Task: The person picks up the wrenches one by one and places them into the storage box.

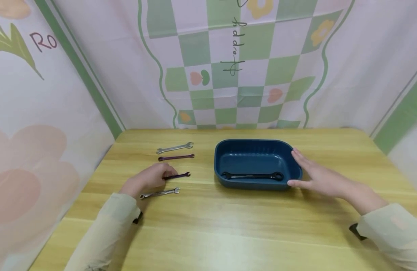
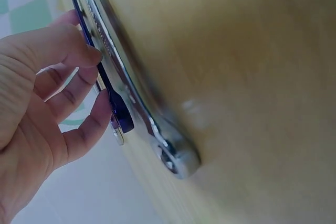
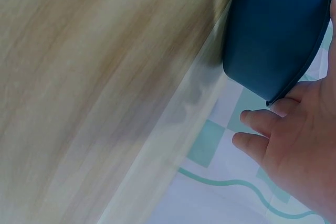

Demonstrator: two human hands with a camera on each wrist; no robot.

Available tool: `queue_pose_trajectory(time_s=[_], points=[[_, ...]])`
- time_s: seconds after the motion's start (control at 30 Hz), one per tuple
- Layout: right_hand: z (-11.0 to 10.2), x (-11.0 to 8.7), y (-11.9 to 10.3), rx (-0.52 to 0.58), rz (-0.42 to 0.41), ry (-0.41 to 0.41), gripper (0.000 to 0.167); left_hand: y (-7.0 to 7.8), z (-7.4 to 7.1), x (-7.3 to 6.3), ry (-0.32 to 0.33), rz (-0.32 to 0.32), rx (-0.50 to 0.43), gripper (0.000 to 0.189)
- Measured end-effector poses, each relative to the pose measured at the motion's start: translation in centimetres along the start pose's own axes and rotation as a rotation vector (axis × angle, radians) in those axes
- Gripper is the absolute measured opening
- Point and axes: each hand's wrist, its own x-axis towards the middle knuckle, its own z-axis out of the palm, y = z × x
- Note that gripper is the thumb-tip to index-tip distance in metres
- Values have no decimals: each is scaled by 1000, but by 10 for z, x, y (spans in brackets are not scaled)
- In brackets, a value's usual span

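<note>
My left hand (image 1: 154,177) pinches a dark purple wrench (image 1: 181,175) between thumb and fingertips; its ring end (image 2: 123,116) shows below the fingers in the left wrist view. Close by on the near side lies a silver combination wrench (image 1: 160,193). Two more wrenches are beyond the hand: a thin purple one (image 1: 176,157) and a silver open-ended one (image 1: 174,148). Extended fingers of my right hand (image 1: 321,178) touch the right end of a dark blue bin (image 1: 257,185), thumb at the near corner. A black wrench (image 1: 252,175) lies inside along the bin's near wall.
The wooden table (image 1: 229,229) carries everything. A printed curtain (image 1: 225,101) with green checks hangs right behind its back edge, and another cloth (image 1: 59,143) hangs along the left side.
</note>
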Motion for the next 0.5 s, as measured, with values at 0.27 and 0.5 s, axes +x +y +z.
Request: queue_pose_trajectory(time_s=[0.27,0.5], points=[[0,-1,0,-7,0,4,105,1,-1,3,-19,-18,-42,55],[0,0,-2,-4,2,3,105,1,-1,2,-22,-48,-62,55]])
